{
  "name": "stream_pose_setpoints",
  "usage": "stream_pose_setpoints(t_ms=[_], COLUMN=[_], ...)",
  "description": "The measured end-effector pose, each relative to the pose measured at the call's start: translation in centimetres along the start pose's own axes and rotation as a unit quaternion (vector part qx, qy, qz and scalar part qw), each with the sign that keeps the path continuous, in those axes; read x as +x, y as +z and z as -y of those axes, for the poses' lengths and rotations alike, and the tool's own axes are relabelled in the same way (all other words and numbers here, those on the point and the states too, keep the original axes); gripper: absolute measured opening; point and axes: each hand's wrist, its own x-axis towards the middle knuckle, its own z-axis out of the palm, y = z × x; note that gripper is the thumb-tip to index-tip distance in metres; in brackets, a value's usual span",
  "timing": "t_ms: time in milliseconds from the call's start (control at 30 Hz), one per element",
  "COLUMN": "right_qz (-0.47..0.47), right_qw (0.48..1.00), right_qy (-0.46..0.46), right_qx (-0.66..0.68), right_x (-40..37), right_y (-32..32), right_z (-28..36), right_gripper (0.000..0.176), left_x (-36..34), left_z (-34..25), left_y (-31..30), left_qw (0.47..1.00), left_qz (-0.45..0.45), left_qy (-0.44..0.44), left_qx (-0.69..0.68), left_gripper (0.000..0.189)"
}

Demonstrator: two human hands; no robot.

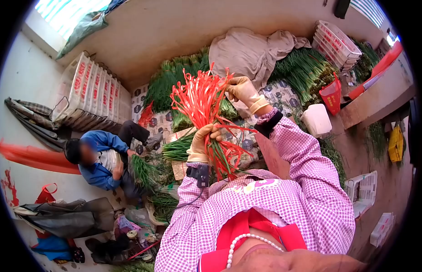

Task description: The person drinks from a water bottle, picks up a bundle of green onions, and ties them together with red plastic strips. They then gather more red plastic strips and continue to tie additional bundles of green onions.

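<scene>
A thick bunch of red plastic strips (199, 99) stands up in front of my chest, its loose ends fanning out at the top. Wrapped round its lower part is my left hand (204, 141), in a pale rubber glove, closed on the strips. A few green stalks (217, 152) show among the strips below that fist. My right hand (243, 92), gloved too, is higher up at the right edge of the bunch. Its thumb and fingers are pinched together at the strips; what exactly lies between the fingertips is hard to see.
At left, a person in a blue jacket (102, 149) sits holding green stalks (143, 171). Stacked white crates (95, 93) stand behind. Piles of green stalks (179, 75), a grey cloth (247, 50), a white plastic jug (316, 119) and a red bag (331, 95) lie beyond my hands.
</scene>
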Motion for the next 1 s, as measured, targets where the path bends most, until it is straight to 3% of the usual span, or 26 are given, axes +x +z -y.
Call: stream_pose_setpoints(t_ms=[300, 333, 367, 433, 500, 567, 600, 633, 700, 733, 767, 833, 900, 967, 1000], right_qz=[-0.079, -0.111, -0.115, -0.162, -0.164, -0.018, 0.048, 0.113, 0.071, 0.097, 0.116, 0.163, 0.203, 0.188, 0.174], right_qw=[0.995, 0.991, 0.992, 0.985, 0.978, 0.923, 0.835, 0.715, 0.814, 0.91, 0.959, 0.965, 0.957, 0.894, 0.889], right_qy=[0.018, -0.051, -0.054, -0.043, 0.01, 0.069, 0.082, 0.091, -0.029, 0.072, 0.17, 0.172, 0.087, -0.106, -0.082], right_qx=[-0.052, -0.047, 0.005, -0.052, -0.131, -0.379, -0.542, -0.684, -0.576, -0.396, -0.195, -0.114, -0.186, -0.393, -0.415], right_x=[0.9, 1.3, 1.6, 2.2, 1.3, 1.3, -0.2, -2.3, -5.1, -6.4, -7.7, -9.4, -10.8, -10.9, -10.8], right_y=[-2.7, -3.4, -4.9, -8.8, -12.5, -17.9, -18.5, -18.3, -15.9, -12.9, -9.2, -5.1, -1.7, 0.2, 0.8], right_z=[-0.6, -1.2, -1.3, -2.1, -2.4, -5.5, -5.8, -6.3, -6.5, -3.8, -0.8, 0.0, 1.5, 1.0, 1.1], right_gripper=[0.014, 0.014, 0.015, 0.015, 0.015, 0.02, 0.022, 0.025, 0.025, 0.027, 0.03, 0.035, 0.037, 0.042, 0.045], left_x=[1.8, 1.8, 1.7, 1.7, 2.4, 3.0, 3.2, 3.3, 3.4, 3.7, 4.1, 4.6, 5.3, 5.7, 5.9], left_z=[-0.7, -0.7, -0.6, -0.7, -0.9, -1.6, -2.0, -2.1, -2.3, -2.4, -2.4, -2.2, -1.9, -1.3, -1.1], left_y=[1.1, 1.1, 1.2, 1.4, 0.5, 0.5, 0.3, 0.1, 0.3, -0.1, -0.3, 0.0, 0.4, 0.8, 0.9], left_qw=[0.993, 0.993, 0.993, 0.996, 0.993, 0.995, 0.995, 0.996, 0.995, 0.997, 0.996, 0.998, 0.995, 0.992, 0.988], left_qz=[0.075, 0.066, 0.058, 0.026, 0.03, 0.032, 0.026, 0.02, 0.016, -0.013, -0.043, -0.039, -0.069, -0.08, -0.095], left_qy=[-0.076, -0.08, -0.083, -0.08, -0.056, -0.053, -0.041, -0.028, -0.025, 0.005, 0.032, 0.037, 0.073, 0.091, 0.102], left_qx=[-0.047, -0.051, -0.055, -0.033, -0.095, -0.077, -0.082, -0.087, -0.095, -0.081, -0.068, -0.042, 0.003, 0.039, 0.069], left_gripper=[0.014, 0.012, 0.012, 0.012, 0.013, 0.018, 0.019, 0.02, 0.022, 0.02, 0.018, 0.021, 0.018, 0.015, 0.015])
